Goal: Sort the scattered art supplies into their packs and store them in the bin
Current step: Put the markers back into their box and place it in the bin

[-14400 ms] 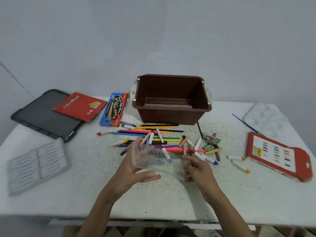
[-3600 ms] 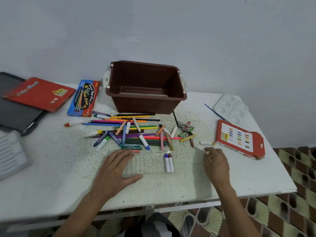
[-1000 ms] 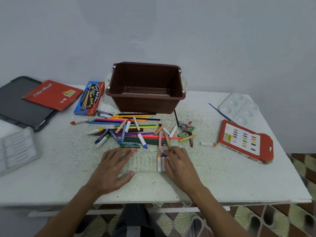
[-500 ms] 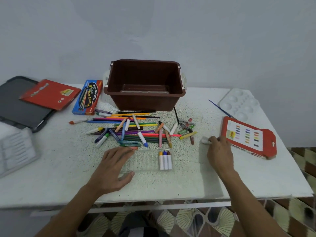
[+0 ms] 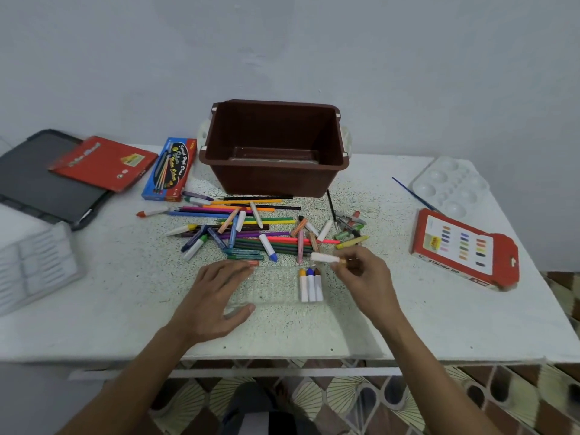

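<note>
White pastel (image 5: 324,258) in right hand (image 5: 365,277)

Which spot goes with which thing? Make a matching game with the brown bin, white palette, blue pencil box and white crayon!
1 brown bin
2 white palette
3 blue pencil box
4 white crayon

A pinched in the right hand
B back middle of the table
C far right corner
D left of the brown bin

Pairs: 1-B, 2-C, 3-D, 4-A
</note>
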Demonstrator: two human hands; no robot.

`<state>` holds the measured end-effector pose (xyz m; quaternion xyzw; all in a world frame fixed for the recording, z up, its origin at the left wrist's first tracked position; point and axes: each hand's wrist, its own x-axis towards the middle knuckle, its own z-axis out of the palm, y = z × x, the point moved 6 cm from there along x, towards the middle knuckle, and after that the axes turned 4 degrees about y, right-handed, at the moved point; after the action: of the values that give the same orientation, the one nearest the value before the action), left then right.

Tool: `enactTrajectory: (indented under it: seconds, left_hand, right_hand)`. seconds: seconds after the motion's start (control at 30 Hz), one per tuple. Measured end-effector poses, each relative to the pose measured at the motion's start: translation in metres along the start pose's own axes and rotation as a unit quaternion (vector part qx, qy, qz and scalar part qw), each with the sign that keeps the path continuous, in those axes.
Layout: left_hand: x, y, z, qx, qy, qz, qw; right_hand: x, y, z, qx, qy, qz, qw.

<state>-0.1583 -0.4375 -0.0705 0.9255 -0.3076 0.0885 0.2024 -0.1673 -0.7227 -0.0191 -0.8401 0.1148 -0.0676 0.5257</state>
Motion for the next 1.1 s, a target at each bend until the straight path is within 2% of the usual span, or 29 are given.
enactTrajectory:
  seconds: [0.13, 0.37, 0.53, 0.7, 0.83, 1.1]
  left_hand:
    - [0.001, 0.0, 0.0, -0.004, 0.003, -0.001, 1.0]
    - [0.0, -0.001, 0.002, -0.003, 0.014, 0.003, 1.0]
    - [0.001, 0.001, 0.0, 0.005, 0.023, 0.012, 1.0]
    - [0.0, 0.0, 0.001, 0.007, 0.028, 0.013, 1.0]
    - [-0.001, -0.001, 0.002, 0.003, 0.031, 0.015, 0.999]
    - [-0.001, -0.003, 0.004, 0.014, 0.021, 0.014, 1.0]
  right_hand:
    - [-0.002, -0.003, 0.018, 0.023, -0.039, 0.006, 0.999]
    - [-0.002, -0.013, 0.036, -0.037, -0.101, -0.03, 0.994]
    - [0.002, -0.029, 0.052, -0.129, -0.136, -0.085, 0.979]
    - [0.002, -0.033, 0.069, -0.19, -0.129, -0.133, 0.964]
    - [-0.007, -0.028, 0.079, -0.219, -0.09, -0.185, 0.954]
    - [-0.016, -0.023, 0.087, -0.266, -0.056, -0.237, 0.933]
